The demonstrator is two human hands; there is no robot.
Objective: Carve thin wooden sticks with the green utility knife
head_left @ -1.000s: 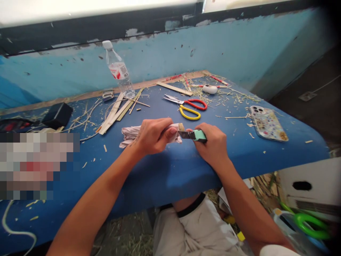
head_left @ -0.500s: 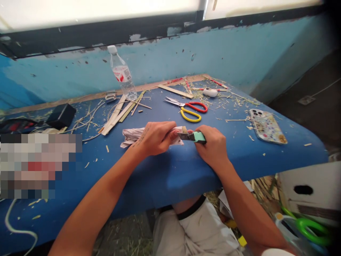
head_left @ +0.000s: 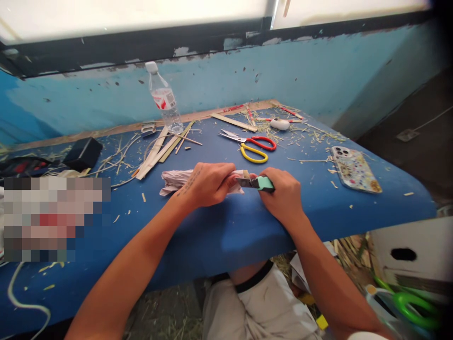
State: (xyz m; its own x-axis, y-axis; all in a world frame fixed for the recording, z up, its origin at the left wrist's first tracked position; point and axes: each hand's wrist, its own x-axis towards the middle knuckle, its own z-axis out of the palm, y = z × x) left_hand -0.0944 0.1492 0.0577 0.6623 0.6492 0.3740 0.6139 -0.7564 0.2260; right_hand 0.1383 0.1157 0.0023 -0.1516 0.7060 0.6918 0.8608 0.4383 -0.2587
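My left hand (head_left: pixel 214 183) is closed around a crumpled, pale pinkish-white wrapped bundle (head_left: pixel 175 181), which looks like paper or cloth. A small tan end pokes out of it on the right, and my fingers cover its middle. In my closed right hand (head_left: pixel 283 191) is a green-and-black utility knife (head_left: pixel 264 183). Its blade points left and meets the bundle's right end by my left thumb; the exact contact is hidden. Beyond the hands lie scissors (head_left: pixel 257 147) with one red and one yellow handle loop.
A water bottle (head_left: pixel 165 101) stands at the back beside flat wooden strips (head_left: pixel 154 153). To the right lie a phone in a patterned case (head_left: pixel 356 169) and a white rounded object (head_left: pixel 279 123) among shavings. A black box (head_left: pixel 83 153) sits left on the blue table (head_left: pixel 198 241).
Both hands, the bundle and the knife stay almost where they were. The view has shifted very slightly.
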